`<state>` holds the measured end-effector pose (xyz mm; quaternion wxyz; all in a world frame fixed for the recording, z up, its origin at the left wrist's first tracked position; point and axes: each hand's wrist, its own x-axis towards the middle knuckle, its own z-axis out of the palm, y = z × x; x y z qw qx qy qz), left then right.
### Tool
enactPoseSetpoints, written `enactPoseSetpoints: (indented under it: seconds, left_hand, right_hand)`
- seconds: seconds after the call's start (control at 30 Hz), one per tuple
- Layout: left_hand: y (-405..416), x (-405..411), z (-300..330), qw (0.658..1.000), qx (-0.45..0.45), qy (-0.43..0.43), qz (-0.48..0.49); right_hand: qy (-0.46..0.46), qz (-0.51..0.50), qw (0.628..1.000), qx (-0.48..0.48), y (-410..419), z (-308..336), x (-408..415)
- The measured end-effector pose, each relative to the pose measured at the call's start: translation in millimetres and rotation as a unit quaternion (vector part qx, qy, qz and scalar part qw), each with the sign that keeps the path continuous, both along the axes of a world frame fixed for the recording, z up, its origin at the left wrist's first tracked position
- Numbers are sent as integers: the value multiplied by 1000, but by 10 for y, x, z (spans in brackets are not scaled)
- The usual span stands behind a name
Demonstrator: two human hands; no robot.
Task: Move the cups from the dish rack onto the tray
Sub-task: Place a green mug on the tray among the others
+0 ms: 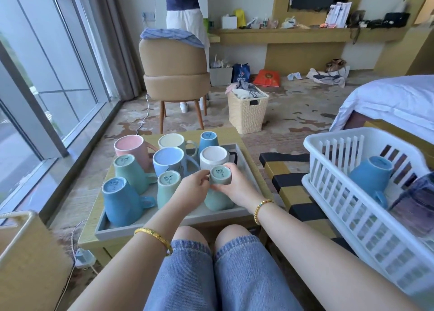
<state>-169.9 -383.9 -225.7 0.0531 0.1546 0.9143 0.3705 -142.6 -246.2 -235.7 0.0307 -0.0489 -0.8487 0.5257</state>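
A grey tray on a low wooden table holds several upside-down cups in pink, cream, blue, green and white. Both hands grip a green cup, upside down, at the tray's front right corner. My left hand touches its left side near the base. My right hand wraps its right side. The white dish rack stands to the right on a striped bench. Inside it lie a blue cup on its side and a dark purple cup.
A tan chair and a wicker basket stand beyond the table. A person stands behind the chair. A bed is at the right, a window at the left. A power strip lies on the floor.
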Motion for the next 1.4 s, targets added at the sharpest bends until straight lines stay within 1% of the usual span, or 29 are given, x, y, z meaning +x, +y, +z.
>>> enactPoseSetpoints:
  seconds: [0.07,0.2,0.27,0.37,0.5,0.67,0.8,1.17,1.4]
  left_hand:
    - [3,5,11,1000,1,-5,1]
    - [23,14,36,1000,-16,-5,-16]
    - [40,18,60,999,-40,13,-24]
    - [104,13,120,995,-85,40,-21]
    - [267,25,189,987,-150,53,-9]
    - [369,46,208,984,-166,60,27]
    - [371,45,208,985,-159,62,34]
    - [388,73,181,987,-139,58,52]
    - [412,71,184,983,-159,69,60]
  right_hand:
    - [-21,20,999,15,15,24,-24]
    - [-90,76,993,-1,173,10,31]
    - [-118,54,992,1,300,-53,104]
    - [-144,-11,989,17,462,-174,203]
    - [-108,-36,987,111,493,-267,255]
    - [-82,-25,981,175,442,-292,259]
    - [-70,-12,980,187,456,-352,292]
    - [-76,2,982,173,440,-407,250]
    - [-94,-11,970,223,404,-381,181]
